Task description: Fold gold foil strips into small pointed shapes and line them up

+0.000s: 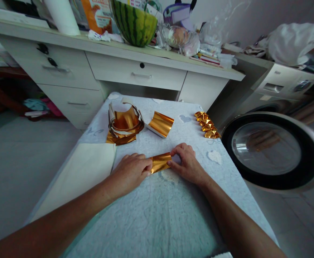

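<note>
A strip of gold foil paper (160, 162) lies between my two hands, low over the middle of the cloth-covered table (157, 215). My left hand (134, 168) is closed on its left end. The thumb and fingers of my right hand (185, 163) pinch its right end. Beyond the strip rests a curved gold sheet (161, 123) with a pale underside. To the left of that sheet is a loose, curled stack of gold paper (125, 122). Several folded gold pieces (207, 125) stand in a row near the table's right edge.
White paper (89, 168) covers the table's left side. Behind the table is a white desk (135, 71) with a cut watermelon (135, 23) and plastic bags. On the right, the round door (266, 148) of a washing machine (283, 82) hangs open beside the table.
</note>
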`<state>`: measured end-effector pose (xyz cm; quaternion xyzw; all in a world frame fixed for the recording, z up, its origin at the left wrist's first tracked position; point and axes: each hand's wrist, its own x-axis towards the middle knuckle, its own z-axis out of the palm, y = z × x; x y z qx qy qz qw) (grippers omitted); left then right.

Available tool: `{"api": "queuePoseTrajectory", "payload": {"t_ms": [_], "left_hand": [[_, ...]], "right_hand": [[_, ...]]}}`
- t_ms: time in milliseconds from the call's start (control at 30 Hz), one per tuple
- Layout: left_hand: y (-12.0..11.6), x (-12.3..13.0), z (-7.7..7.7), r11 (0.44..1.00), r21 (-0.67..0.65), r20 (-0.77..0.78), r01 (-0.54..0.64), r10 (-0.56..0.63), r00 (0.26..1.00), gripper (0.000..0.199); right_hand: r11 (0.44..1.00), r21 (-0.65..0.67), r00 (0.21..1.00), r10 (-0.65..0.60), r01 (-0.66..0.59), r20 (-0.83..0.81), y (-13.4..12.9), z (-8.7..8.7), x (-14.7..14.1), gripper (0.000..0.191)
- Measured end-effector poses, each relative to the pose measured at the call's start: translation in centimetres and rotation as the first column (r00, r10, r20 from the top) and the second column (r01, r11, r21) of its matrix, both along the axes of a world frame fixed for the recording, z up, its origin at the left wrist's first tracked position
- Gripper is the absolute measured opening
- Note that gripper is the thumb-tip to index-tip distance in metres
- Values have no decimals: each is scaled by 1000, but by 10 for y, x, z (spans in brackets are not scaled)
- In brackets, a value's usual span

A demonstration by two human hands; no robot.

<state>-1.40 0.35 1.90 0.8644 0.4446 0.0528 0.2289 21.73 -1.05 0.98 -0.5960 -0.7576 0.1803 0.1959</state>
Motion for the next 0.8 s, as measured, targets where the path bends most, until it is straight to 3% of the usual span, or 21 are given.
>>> {"api": "queuePoseTrajectory", "payload": {"t_ms": [300,500,633,800], "left_hand": [[-1,0,3,999,31,-3,-18,18,1000,9],[-9,5,2,976,219,38,-1,-8,999,17],[-20,10,-2,985,174,207,-9,-27,978,20],[-27,13,-7,994,-28,384,-109,111,917,40]], "right_hand": [[998,-47,998,51,-52,-37,1,2,1,7],[999,45,964,15,-3,-264,1,2,2,13],[986,151,931,-16,76,-364,-3,3,-4,11],[979,188,938,-4,73,-346,-11,5,-17,8]]}}
